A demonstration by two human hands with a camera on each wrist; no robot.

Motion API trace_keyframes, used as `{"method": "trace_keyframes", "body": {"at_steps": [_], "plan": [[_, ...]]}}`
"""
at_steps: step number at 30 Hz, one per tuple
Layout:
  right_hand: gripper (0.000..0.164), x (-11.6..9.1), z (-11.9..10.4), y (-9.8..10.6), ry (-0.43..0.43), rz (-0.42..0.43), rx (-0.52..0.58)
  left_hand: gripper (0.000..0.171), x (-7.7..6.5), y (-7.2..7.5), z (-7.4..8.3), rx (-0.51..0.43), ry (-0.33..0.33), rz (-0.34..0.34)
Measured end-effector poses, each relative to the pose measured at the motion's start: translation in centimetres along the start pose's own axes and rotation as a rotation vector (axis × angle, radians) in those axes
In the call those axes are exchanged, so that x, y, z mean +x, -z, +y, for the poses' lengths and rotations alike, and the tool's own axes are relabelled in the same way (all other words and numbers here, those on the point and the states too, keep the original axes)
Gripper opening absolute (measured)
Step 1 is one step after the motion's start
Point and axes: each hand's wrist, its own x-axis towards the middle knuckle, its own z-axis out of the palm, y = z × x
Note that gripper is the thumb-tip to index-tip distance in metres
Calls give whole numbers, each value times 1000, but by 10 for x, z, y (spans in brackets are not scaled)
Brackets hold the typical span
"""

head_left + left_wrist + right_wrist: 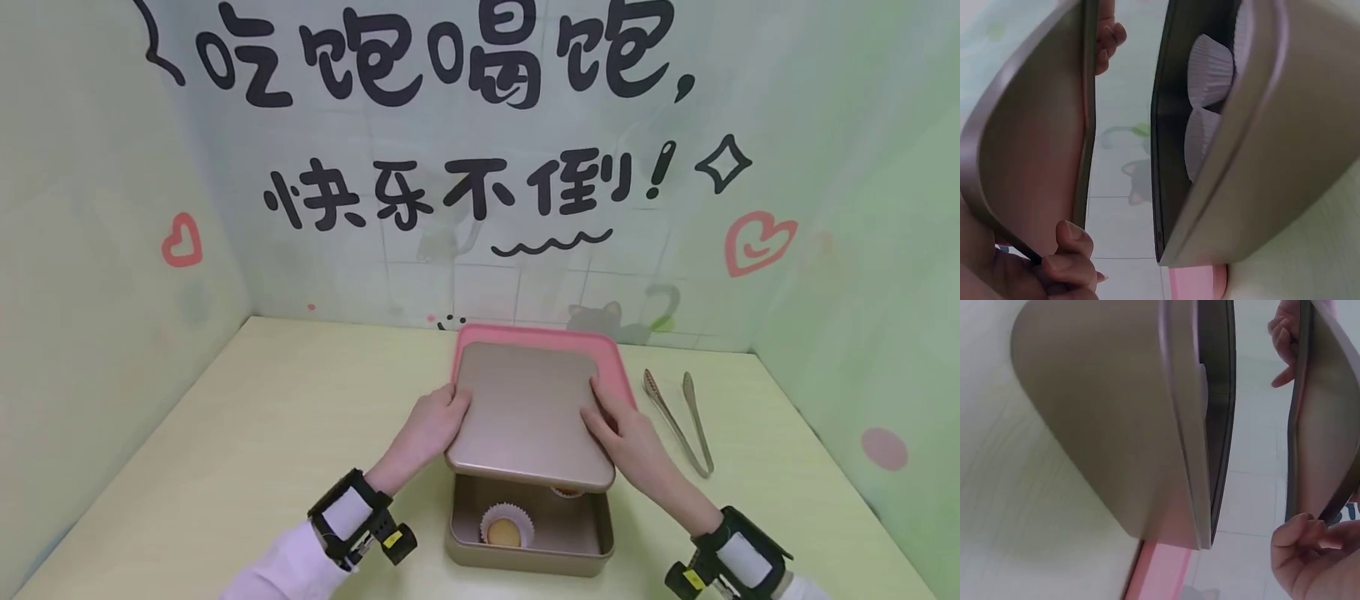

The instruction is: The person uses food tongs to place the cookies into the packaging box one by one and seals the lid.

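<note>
A metallic tan box lid [528,408] is held up between both hands above the matching box [525,560]. My left hand [437,421] grips the lid's left edge, fingertips [1072,250] curled under its rim. On the opposite edge my right hand [632,433] holds on, with its fingers [1300,534] bent around the rim. Both wrist views show a gap between lid and box. Inside the box's front part sits a white fluted paper cup [528,518] with a round tan piece [503,533] in it. The lid hides most of the box's back in the head view.
Behind the lid lies a pink tray [540,335], partly covered by it. Metal tongs [705,468] rest on the table to the right, spread apart. A printed backdrop [480,275] closes off the table's far edge, with side walls left and right.
</note>
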Motion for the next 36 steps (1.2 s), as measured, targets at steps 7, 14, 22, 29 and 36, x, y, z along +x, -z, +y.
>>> {"method": "trace_keyframes", "body": {"at_steps": [7,14,22,29,36], "plan": [[56,-8,1,0,67,-88,-178,40,-15,-8,-9,178,-47,-20],[55,-22,6,-6,67,-122,-314,40,-28,-20,-14,277,-69,-14],[57,-35,13,-18,5,-165,-363,41,-41,-28,-21,341,-64,-3],[56,-40,11,-22,-5,-139,-414,39,-44,-32,-28,380,-69,6],[56,-42,12,-25,-15,-140,-440,34,-45,-35,-30,416,-119,40]]}}
